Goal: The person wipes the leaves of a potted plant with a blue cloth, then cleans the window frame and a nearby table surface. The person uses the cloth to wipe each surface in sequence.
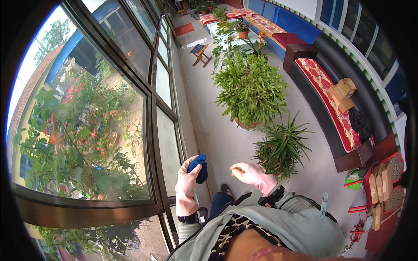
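Note:
My left hand [192,173], in a pale pink rubber glove, grips a bunched dark blue cloth [201,171] close to the window frame [153,107]. A matching glove covers my right hand [249,174]; its fingers are curled in, and no object shows in them. That hand is held over the floor, to the left of a spiky aloe-like potted plant [282,150]. Left of me, a large glass pane [107,130] in brown framing looks onto a garden with red flowers. Both wrists carry dark straps.
A bushy potted plant [249,89] stands ahead on the grey tile floor [225,153]. Beyond it are a folding stool [199,53] and a glass table [217,34]. A black sofa [318,104] bears a cardboard box [342,93]. Red-trimmed containers [369,192] sit at lower right.

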Tool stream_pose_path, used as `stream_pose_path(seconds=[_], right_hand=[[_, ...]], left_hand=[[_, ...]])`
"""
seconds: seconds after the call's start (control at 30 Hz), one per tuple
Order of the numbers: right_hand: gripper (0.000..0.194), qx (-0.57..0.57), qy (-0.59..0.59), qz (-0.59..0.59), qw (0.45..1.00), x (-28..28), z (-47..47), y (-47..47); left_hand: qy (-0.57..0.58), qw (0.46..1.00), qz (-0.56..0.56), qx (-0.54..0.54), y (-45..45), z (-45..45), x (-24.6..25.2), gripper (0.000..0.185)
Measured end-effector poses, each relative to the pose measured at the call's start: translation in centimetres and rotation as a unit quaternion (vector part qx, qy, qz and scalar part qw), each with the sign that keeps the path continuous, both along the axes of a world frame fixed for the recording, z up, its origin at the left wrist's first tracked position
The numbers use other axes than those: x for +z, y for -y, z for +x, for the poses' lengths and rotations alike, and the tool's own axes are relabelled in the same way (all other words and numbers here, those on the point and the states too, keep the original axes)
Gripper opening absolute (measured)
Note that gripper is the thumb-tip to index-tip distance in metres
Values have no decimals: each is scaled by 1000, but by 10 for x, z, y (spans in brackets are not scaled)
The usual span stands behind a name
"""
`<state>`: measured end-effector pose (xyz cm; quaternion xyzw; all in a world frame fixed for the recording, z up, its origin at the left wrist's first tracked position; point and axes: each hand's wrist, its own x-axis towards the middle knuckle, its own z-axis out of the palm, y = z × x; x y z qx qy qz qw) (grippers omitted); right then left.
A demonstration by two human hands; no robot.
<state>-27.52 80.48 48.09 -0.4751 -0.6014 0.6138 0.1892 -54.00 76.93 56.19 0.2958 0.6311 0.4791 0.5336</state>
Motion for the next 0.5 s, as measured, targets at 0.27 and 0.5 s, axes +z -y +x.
stream_pose_path(seconds=[0.27, 0.5], right_hand=[[32, -4, -7, -10, 1000, -32, -69, -138], [31, -104, 14, -3, 994, -18, -127, -276]], left_hand=[[-76, 997, -28, -18, -183, -52, -22, 30], [-211, 952, -85, -205, -366, -85, -22, 46]])
